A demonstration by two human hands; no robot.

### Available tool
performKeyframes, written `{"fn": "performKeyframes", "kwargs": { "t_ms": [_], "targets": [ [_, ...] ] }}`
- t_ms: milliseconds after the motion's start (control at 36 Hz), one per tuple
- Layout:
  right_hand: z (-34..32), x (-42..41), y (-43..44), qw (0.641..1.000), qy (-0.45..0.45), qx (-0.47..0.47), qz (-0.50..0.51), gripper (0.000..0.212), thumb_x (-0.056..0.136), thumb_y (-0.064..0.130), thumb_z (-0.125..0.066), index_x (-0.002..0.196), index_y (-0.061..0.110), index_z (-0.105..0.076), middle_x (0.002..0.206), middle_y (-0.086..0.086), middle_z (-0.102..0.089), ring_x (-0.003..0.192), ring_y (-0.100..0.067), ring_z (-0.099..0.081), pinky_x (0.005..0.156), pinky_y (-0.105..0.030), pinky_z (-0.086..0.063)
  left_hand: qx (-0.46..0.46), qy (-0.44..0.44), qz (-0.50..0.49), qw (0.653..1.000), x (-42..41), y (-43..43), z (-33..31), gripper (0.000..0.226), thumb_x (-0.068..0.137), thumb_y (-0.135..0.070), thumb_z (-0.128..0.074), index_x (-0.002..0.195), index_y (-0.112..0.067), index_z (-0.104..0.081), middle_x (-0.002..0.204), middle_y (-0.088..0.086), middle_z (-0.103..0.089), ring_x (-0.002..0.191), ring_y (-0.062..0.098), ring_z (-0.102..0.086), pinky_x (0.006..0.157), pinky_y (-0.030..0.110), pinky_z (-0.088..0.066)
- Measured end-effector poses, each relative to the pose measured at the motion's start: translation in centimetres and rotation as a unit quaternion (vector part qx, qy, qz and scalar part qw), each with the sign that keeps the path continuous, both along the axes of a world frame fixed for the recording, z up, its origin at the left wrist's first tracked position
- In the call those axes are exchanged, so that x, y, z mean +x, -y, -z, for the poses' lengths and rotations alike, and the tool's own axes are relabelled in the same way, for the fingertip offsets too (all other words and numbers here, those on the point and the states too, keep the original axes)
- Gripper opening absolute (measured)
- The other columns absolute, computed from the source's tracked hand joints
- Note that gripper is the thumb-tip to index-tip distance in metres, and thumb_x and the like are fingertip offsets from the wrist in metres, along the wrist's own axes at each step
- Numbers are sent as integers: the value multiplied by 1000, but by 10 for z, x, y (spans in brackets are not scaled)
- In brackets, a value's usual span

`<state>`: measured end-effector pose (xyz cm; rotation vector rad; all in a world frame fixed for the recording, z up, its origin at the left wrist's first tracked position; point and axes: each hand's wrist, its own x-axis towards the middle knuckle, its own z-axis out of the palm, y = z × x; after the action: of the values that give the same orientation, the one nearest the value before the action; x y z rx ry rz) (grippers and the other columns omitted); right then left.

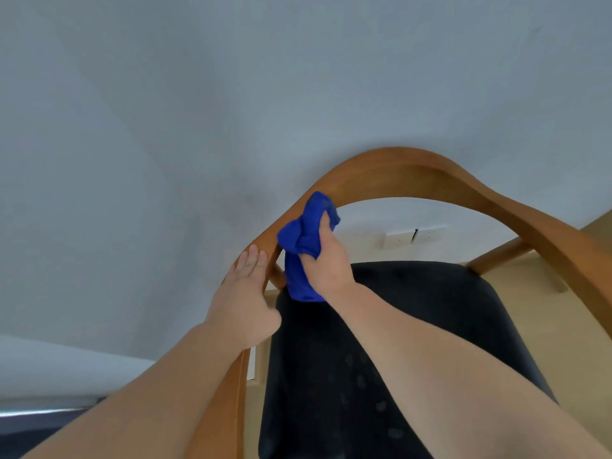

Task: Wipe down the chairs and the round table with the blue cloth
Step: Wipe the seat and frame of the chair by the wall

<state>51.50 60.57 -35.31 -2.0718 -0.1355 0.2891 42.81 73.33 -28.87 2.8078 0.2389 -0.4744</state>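
Rests the left hand [243,294] on the curved back of the wooden chair [414,167], fingers [253,260] straight and together along the top of the wood. Grips the bunched blue cloth [303,238] in the right hand [329,261], fingers curled round it, thumb on top. Presses the cloth against the inner face of the chair back just above the left hand, one end hanging toward the black seat [414,326]. Faces a pale wall [198,94].

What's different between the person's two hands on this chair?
The left hand lies with straight fingers on the wooden backrest; the right hand curls round the blue cloth. The left hand touches wood directly; the right hand holds cloth against it. Both are at the same backrest.
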Motion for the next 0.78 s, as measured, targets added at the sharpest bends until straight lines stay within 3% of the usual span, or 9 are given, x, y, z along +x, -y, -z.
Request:
{"fn": "performKeyframes", "kwargs": {
  "t_ms": [56,111,194,250,389,528,611,694,778],
  "targets": [
    [-3,-11,4,998,-8,-9,-66,64,99,15,-45,153,19,-12,112,-14,-62,100,-27,-61,86,-22,-47,-12,-5,5,1000,2,-1,-1,93,78,-16,-54,150,-19,5,157,-3,14,144,11,10,117,27,-3],
    [-7,-20,9,994,15,-14,-104,66,95,11,-49,152,18,-17,113,-13,-62,98,-27,-62,85,-30,-49,-28,-23,6,999,4,-4,-8,90,80,-17,-53,151,-18,2,158,-2,9,144,11,4,117,27,-8],
    [-18,-32,17,994,16,-10,-106,71,95,14,-51,154,20,-13,118,-6,-60,102,-21,-60,91,-32,-48,-82,-31,-22,996,3,-8,-29,78,83,-16,-54,149,-17,-12,153,3,-26,134,20,-34,99,25,-33],
    [-32,-37,24,995,4,2,-104,74,95,15,-53,154,25,-11,121,-3,-59,105,-17,-59,94,-29,-46,-106,12,-17,994,-2,-6,-46,72,84,-15,-54,147,-18,-19,142,3,-42,121,21,-47,88,23,-35],
    [-81,-50,48,986,-5,-3,-168,79,88,10,-58,153,33,-18,137,9,-52,118,-10,-52,99,-22,-38,-107,114,39,987,-13,-4,-86,67,88,-7,-47,148,-19,-20,150,1,-33,132,19,-38,102,24,-29],
    [-155,-73,60,963,-6,2,-270,69,82,1,-61,139,31,-38,122,17,-58,109,1,-56,91,-17,-45,-118,164,81,976,-25,-17,-142,63,91,-8,-51,146,-27,-27,156,-7,-19,139,10,-25,108,20,-21],
    [-203,-90,60,955,-24,7,-297,64,81,0,-63,129,33,-37,122,19,-57,105,4,-57,86,-13,-47,-130,157,109,973,-41,-21,-185,51,89,-7,-56,135,-24,-48,149,-3,-34,134,12,-34,105,15,-22],
    [-244,-100,60,947,-15,-2,-322,63,80,2,-65,127,33,-37,118,20,-60,103,-1,-60,88,-24,-49,-135,167,117,970,-63,-27,-224,46,85,-3,-61,128,-17,-55,140,-2,-46,128,10,-40,96,-1,-17],
    [-284,-107,59,936,3,0,-352,61,81,5,-68,126,37,-42,112,21,-62,101,1,-60,86,-21,-46,-142,175,105,969,-86,-31,-259,43,88,-6,-61,128,-19,-55,127,-7,-55,115,7,-49,98,13,-29]
  ]
}}
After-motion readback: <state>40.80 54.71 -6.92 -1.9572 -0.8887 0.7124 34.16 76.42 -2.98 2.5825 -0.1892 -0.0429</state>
